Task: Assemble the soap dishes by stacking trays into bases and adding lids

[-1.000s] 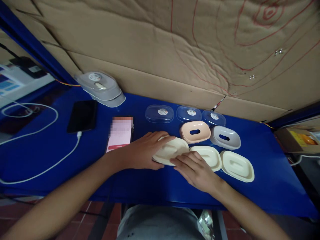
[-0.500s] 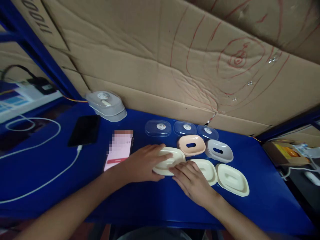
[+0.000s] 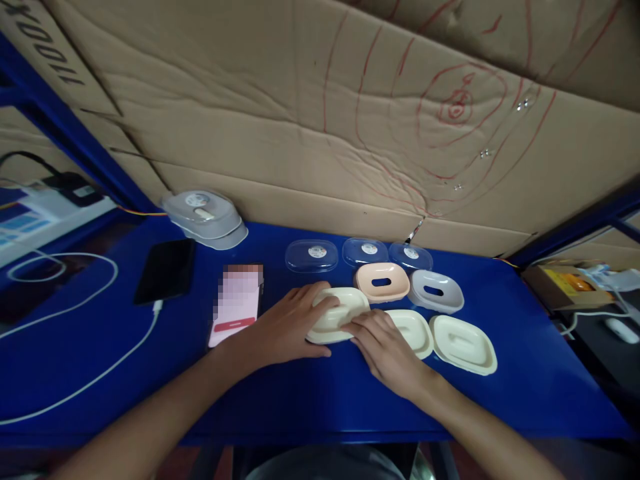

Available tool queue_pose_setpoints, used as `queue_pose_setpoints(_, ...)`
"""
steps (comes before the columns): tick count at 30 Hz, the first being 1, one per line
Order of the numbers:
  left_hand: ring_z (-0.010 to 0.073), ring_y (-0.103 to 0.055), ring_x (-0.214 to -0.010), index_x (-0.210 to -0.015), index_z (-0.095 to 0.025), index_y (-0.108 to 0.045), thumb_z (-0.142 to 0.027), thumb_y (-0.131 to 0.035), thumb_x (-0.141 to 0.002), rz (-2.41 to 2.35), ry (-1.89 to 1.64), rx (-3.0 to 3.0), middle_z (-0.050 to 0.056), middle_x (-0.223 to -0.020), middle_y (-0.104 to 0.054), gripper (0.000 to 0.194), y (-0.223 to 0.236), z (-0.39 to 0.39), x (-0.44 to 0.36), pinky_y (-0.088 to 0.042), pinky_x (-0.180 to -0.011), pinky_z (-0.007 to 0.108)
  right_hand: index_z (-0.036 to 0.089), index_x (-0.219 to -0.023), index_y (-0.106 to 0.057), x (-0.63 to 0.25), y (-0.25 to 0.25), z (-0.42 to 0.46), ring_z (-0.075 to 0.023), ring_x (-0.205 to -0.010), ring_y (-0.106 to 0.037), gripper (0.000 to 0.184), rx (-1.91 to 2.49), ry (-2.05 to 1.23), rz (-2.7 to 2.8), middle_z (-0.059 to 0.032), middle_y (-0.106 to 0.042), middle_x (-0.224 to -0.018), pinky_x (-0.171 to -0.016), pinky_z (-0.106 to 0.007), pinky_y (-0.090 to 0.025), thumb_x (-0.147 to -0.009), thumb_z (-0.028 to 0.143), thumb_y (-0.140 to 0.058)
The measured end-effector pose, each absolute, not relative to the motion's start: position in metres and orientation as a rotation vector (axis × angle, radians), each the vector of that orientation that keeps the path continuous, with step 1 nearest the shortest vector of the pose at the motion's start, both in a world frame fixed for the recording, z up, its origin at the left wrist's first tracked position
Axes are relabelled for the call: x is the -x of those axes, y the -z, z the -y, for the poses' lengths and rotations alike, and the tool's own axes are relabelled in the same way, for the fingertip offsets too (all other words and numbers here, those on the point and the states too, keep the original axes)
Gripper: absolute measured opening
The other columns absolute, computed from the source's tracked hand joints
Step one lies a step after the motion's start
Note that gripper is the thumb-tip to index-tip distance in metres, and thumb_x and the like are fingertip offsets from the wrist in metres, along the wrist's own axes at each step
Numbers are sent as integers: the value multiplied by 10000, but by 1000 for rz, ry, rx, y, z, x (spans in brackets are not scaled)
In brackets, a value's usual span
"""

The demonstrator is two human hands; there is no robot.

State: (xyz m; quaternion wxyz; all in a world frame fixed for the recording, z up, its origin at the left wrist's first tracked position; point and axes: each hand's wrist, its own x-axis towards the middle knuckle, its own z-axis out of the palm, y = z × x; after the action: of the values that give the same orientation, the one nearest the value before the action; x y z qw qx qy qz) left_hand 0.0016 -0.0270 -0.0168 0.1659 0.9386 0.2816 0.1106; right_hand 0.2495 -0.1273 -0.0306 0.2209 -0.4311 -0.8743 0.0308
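A cream oval soap dish [image 3: 346, 312] with a raised ridge in its middle rests at the centre of the table. My left hand [image 3: 287, 325] is wrapped round its left side, fingers over the rim and thumb at the front. From the right, my right hand [image 3: 387, 347] grips the dish's right front edge with closed fingers. To the right lie a second cream dish [image 3: 419, 333], partly hidden by my right hand, and a third cream dish [image 3: 466, 343]. Behind them sit a peach oval tray [image 3: 400, 283] and a grey oval tray [image 3: 450, 298], each with a slot.
Clear lids [image 3: 300, 255] with round stickers line the back edge. Stacked grey boxes with clear lids [image 3: 225, 230] stand at back left. A lit phone [image 3: 235, 307], a dark phone [image 3: 167, 270] and a white cable [image 3: 133, 347] lie left. A cardboard wall [image 3: 250, 133] rises behind.
The view has shifted slightly. Both hands stay on the same cream dish, with my right fingers drawn closer together at its edge. The other dishes and lids keep their places.
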Motion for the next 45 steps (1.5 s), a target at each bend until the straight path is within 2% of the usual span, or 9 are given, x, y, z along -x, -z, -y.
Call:
queue_pose_setpoints(4, 410, -518, -1409, -1473, -249, -499, -381, -862, -825, -778, -345, -2674, 192, -1596, -431, 754, 18, 27, -3, -470, -1134, 578, 192, -1512, -507, -252, 27, 125, -282, -1191, -608, 589, 1179, -156, 2385, -125, -700, -1255, -1056, -507, -520, -958, -8, -522)
queue_pose_setpoints(11, 371, -321, -1585, -1593, -374, -420, -394, -815, -896, -682, -294, -2549, 121, -1764, -213, 802, 10, 31, -4, -402, -1226, 548, 229, -1256, -652, -262, 9, 124, -238, -1088, -662, 208, 1180, -377, 2289, -74, -745, -1135, -959, -417, -488, -1051, 241, -617)
queue_pose_setpoints(15, 326, -435, -1523, -1626, -344, -328, -371, -835, -867, -725, -356, -2384, 121, -1689, -373, 913, 3, 26, 2, -418, -1227, 495, 252, -1236, -659, -274, 4, 122, -227, -1045, -675, 190, 1172, -342, 2162, -57, -752, -1114, -951, -408, -457, -1051, 287, -636)
queue_pose_setpoints(19, 301, -517, -1435, -1564, -322, -404, -465, -774, -913, -855, -445, -2350, 96, -1561, -522, 763, -12, 3, 19, -436, -1199, 473, 256, -1262, -652, -282, 1, 123, -233, -1024, -686, 217, 1142, -162, 2084, -61, -754, -1102, -956, -421, -457, -1046, 247, -635)
queue_pose_setpoints(23, 327, -490, -1445, -1451, -271, -535, -576, -706, -930, -1210, -651, -2389, 107, -1551, -503, 628, -24, -13, 31, -390, -1221, 532, 235, -1283, -650, -275, 1, 129, -227, -992, -688, 244, 1080, -95, 2173, -66, -757, -1087, -952, -430, -460, -1040, 220, -638)
queue_pose_setpoints(28, 321, -477, -1464, -1353, -262, -586, -538, -714, -932, -1254, -867, -2378, 110, -1569, -460, 520, -28, -5, 22, -389, -1228, 528, 190, -1231, -669, -256, 12, 127, -213, -996, -694, 185, 990, -139, 2356, -72, -769, -1051, -930, -407, -489, -1067, 216, -587)
queue_pose_setpoints(33, 308, -479, -1466, -1260, -280, -622, -490, -712, -954, -957, -681, -2366, 79, -1578, -446, 382, -24, 12, 11, -406, -1225, 471, 176, -1188, -684, -254, 17, 124, -215, -1040, -684, 161, 998, -102, 2404, -77, -760, -1100, -993, -411, -489, -1043, 204, -620)
queue_pose_setpoints(37, 331, -522, -1398, -1247, -268, -594, -476, -801, -858, -924, -420, -2425, 88, -1522, -463, 488, -21, 26, 10, -474, -1161, 486, 197, -1012, -671, -261, 9, 129, -210, -873, -654, 42, 986, 15, 2227, -49, -717, -909, -838, -387, -497, -994, 175, -641)
queue_pose_setpoints(45, 357, -579, -1296, -1308, -223, -527, -412, -834, -832, -877, -200, -2550, 141, -1441, -506, 597, -17, 48, 0, -534, -1066, 532, 175, -1378, -626, -264, 13, 122, -335, -1328, -550, 470, 1178, -10, 2425, -160, -666, -1389, -1065, -515, -487, -1001, 450, -680)
